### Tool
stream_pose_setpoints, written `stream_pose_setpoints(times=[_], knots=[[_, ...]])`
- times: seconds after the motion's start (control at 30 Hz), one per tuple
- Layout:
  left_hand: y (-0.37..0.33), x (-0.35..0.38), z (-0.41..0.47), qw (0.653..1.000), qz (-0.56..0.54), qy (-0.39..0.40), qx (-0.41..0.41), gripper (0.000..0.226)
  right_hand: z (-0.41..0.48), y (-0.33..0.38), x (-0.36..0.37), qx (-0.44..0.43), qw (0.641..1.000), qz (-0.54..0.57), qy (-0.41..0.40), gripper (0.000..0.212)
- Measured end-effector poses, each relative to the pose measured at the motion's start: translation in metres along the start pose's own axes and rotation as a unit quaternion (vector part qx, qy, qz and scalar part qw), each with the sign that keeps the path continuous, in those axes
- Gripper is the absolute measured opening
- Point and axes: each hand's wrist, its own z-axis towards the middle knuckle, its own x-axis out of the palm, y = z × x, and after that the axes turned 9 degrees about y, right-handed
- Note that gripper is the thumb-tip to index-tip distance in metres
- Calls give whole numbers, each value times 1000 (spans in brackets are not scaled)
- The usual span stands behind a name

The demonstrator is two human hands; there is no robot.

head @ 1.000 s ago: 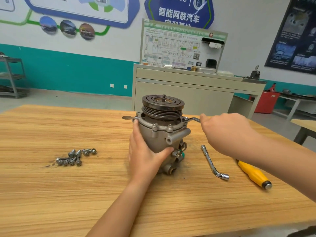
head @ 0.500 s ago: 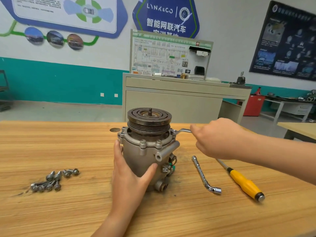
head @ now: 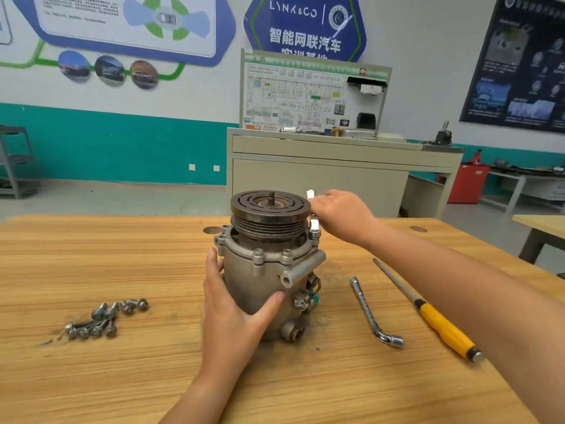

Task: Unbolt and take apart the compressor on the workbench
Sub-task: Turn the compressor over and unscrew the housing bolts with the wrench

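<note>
your left hand (head: 232, 301) is wrapped round the side of the compressor (head: 260, 280), thumb on the front and fingers round the back, so it clamps the grey body. your right hand (head: 342, 217) is curled round a small shiny wrench (head: 315, 224) that stands up on the rim. it is blurry there, so the bolt head under the wrench cannot be seen. it looks like you are loosening this rim bolt. to do it well, push the wrench straight down so it sits full on the bolt head, then turn it slow and smooth. hold the body firm with your left hand so the compressor does not spin or tip on the workbench (head: 122, 377). mind your knuckles, because the dark pulley (head: 270, 209) is just beside your right hand, on its left. the compressor stands upright, its body inside your left grip and its rim right under your right grip. two more rim bolts (head: 258, 252) sit just above your left thumb. the pile of loose bolts (head: 101, 319) lies well off to the left of your left hand, a good spot for the next one. the bent socket wrench (head: 371, 313) and the yellow screwdriver (head: 443, 328) lie beside your right arm.
</note>
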Motion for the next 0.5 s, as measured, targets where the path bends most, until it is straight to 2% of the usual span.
stream_pose_setpoints(times=[0.07, 0.13, 0.2, 0.23, 0.37, 0.5], knots=[[2, 0, 0, 1000, 3, 3, 2, 114, -15, -8, -4, 93, 991, 72, -64, 24], [4, 0, 1, 1000, -2, 9, -1, 112, -35, -12, -13, 180, 950, 226, -118, 21], [6, 1, 2, 1000, -9, 12, -9, 110, -56, -13, -25, 200, 908, 338, -143, 17], [6, 2, 3, 1000, -8, 14, -13, 111, -67, -12, -31, 196, 909, 348, -122, 18], [6, 2, 3, 1000, -5, 16, -15, 110, -93, 2, -45, 157, 969, 180, 66, 26], [6, 2, 2, 1000, -4, 15, -15, 109, -92, 24, -55, 144, 972, 56, 177, 35]])
